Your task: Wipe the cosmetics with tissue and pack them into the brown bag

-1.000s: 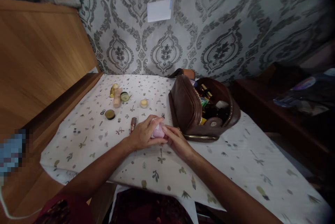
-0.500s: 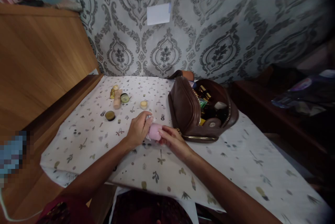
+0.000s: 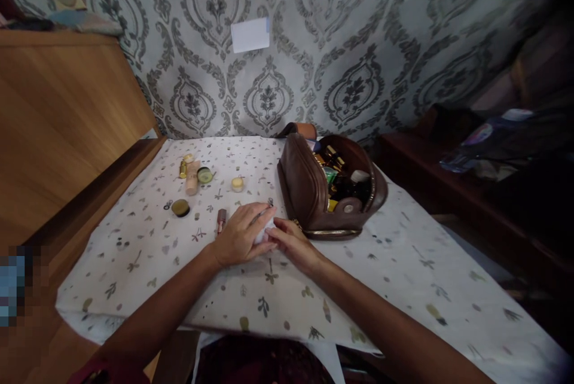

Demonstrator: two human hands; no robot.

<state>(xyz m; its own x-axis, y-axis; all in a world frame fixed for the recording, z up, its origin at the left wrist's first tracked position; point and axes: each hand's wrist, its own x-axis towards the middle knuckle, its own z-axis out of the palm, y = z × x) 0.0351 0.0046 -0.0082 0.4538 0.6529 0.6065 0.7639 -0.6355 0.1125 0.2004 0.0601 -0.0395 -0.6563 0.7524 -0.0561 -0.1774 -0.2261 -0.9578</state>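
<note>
Under all other pieces: one white plant-print tablecloth (image 3: 403, 279); if dragged at its near edge, whatever stands on it could shift. Right of centre: one brown leather bag (image 3: 300, 183), mouth gaping, packed with small cosmetics (image 3: 336, 160); a bump from the right hand (image 3: 296, 243), just beside its front corner, might tip some out. Left hand (image 3: 240, 234): fingers curled nearly closed round a small pale container (image 3: 263, 232), thumb on the near side. Right hand: thumb and fingertips drawn together at the container's right end, apparently pinching it. Container: between the two hands, in front of the bag, mostly covered, exact kind not legible; if its surface is smooth, it could slip should both grips loosen at once. Beige tube (image 3: 192, 180) and olive-topped pot (image 3: 180, 208): well apart from the hands, seemingly at little risk. Lip-gloss tube (image 3: 221, 221): just beside the back of the left hand, narrow, likely to roll if nudged. Against the frame half a second earlier: view turned, so that the bag and the white card (image 3: 250, 35) on the wall appear further left; bag and cosmetics otherwise in the same arrangement; left hand now wrapped further over the container, whose pink side then showed plainly; lip-gloss tube now in sight, then not visible, presumably behind the left hand.
</note>
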